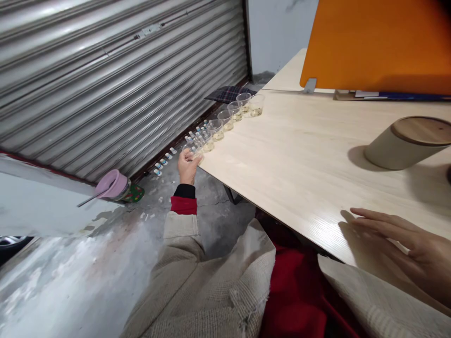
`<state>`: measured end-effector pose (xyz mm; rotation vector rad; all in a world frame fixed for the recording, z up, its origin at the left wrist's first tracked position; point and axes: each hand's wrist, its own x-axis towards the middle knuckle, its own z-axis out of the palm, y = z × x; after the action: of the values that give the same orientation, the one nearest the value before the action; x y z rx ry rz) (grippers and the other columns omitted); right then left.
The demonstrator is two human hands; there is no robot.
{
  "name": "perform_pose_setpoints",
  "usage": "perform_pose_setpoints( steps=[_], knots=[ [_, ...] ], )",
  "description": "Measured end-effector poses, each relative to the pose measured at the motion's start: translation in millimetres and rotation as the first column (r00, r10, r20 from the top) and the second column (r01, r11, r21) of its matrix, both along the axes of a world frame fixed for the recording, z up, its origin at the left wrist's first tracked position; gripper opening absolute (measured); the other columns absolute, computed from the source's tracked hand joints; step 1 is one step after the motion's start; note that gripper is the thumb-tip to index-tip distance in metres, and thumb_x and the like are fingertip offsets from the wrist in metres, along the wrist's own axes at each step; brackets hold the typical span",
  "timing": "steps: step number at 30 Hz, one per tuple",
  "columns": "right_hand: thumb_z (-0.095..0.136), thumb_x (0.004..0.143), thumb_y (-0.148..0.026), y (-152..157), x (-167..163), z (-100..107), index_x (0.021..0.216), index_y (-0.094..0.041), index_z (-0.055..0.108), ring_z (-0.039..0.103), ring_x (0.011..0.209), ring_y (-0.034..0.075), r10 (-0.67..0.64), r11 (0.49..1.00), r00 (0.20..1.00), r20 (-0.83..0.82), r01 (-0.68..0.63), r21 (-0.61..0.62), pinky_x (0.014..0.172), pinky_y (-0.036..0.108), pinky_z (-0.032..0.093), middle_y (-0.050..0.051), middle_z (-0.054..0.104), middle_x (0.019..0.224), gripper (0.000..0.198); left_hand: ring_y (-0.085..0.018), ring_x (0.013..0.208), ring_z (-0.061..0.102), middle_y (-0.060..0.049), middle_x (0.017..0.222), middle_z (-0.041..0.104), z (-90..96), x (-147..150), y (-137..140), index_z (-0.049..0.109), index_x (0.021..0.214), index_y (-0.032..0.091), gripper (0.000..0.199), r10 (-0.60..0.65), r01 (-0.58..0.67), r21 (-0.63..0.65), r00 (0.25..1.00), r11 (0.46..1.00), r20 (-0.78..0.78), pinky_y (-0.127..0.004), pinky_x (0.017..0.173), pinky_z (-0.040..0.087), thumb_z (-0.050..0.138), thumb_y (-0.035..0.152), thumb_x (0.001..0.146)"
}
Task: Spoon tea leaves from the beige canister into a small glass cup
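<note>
My left hand (pixel 188 165) reaches out to the near left corner of the pale wooden table (pixel 268 159). Its fingers are closed around a clear plastic cup (pixel 192 149), the nearest in a row at the table's left edge. Behind it stand several more clear cups (pixel 225 120), each with a little pale yellowish liquid at the bottom. At the far end one cup (pixel 257 106) sits slightly right of the row. Over the table's front right, my right hand (pixel 405 241) is stretched out with fingers extended and holds nothing.
A canister with a wooden lid (pixel 394 145) stands on the right, before an orange divider panel (pixel 377 47). Small bottles (pixel 164 161) line the floor by a metal roller shutter (pixel 123 84). A pink bucket (pixel 112 184) with a dark stick stands at the left wall.
</note>
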<state>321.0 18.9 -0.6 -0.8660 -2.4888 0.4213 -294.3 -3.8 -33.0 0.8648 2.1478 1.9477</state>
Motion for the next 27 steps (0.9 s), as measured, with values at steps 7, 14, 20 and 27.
perform_pose_setpoints(
  steps=[7, 14, 20, 27],
  knots=[
    [0.049, 0.102, -0.044, 1.1, 1.1, -3.9, 0.136, -0.059, 0.065, 0.076, 0.115, 0.032, 0.011, 1.000, 1.000, 0.010, -0.011, -0.014, 0.091, 0.059, 0.068, -0.007, 0.072, 0.136, 0.040, -0.015, 0.085, 0.063, -0.004, 0.104, 0.067, -3.2, -2.8, -1.4, 0.063, 0.122, 0.018, 0.071, -0.018, 0.018, -0.002, 1.000, 1.000, -0.024, -0.034, 0.089, 0.057, 0.095, 0.032, 0.060],
    [0.046, 0.106, -0.046, 0.3, -2.2, -1.6, 0.125, -0.043, 0.075, 0.078, 0.112, 0.029, 0.000, 0.999, 1.000, 0.026, -0.002, 0.051, 0.089, 0.055, 0.069, -0.004, 0.074, 0.134, 0.036, -0.018, 0.091, 0.064, -0.005, 0.106, 0.067, -3.5, -2.9, -1.4, 0.064, 0.126, 0.020, 0.075, -0.042, 0.042, -0.010, 0.998, 0.999, -0.047, -0.037, 0.094, 0.056, 0.096, 0.035, 0.060],
    [0.041, 0.107, -0.050, -2.4, -6.4, 6.0, 0.119, -0.035, 0.081, 0.078, 0.110, 0.029, -0.010, 0.996, 0.999, 0.040, 0.006, 0.085, 0.088, 0.052, 0.069, 0.000, 0.076, 0.130, 0.044, -0.022, 0.105, 0.066, -0.010, 0.118, 0.067, 1.8, 4.5, -6.0, 0.049, 0.149, 0.019, 0.102, -0.065, 0.065, -0.011, 0.997, 0.998, -0.043, -0.040, 0.102, 0.054, 0.097, 0.035, 0.061],
    [0.048, 0.103, -0.054, -10.2, 0.5, 2.6, 0.118, -0.043, 0.081, 0.076, 0.117, 0.032, -0.097, 0.995, 0.995, -0.017, 0.096, -0.037, 0.097, 0.056, 0.066, -0.001, 0.075, 0.133, 0.038, -0.030, 0.132, 0.061, -0.017, 0.144, 0.062, -2.1, 52.6, -65.3, 0.050, 0.151, 0.025, 0.087, 0.121, -0.122, 0.007, 0.979, 0.993, -0.166, -0.044, 0.105, 0.054, 0.089, 0.049, 0.076]
  ],
)
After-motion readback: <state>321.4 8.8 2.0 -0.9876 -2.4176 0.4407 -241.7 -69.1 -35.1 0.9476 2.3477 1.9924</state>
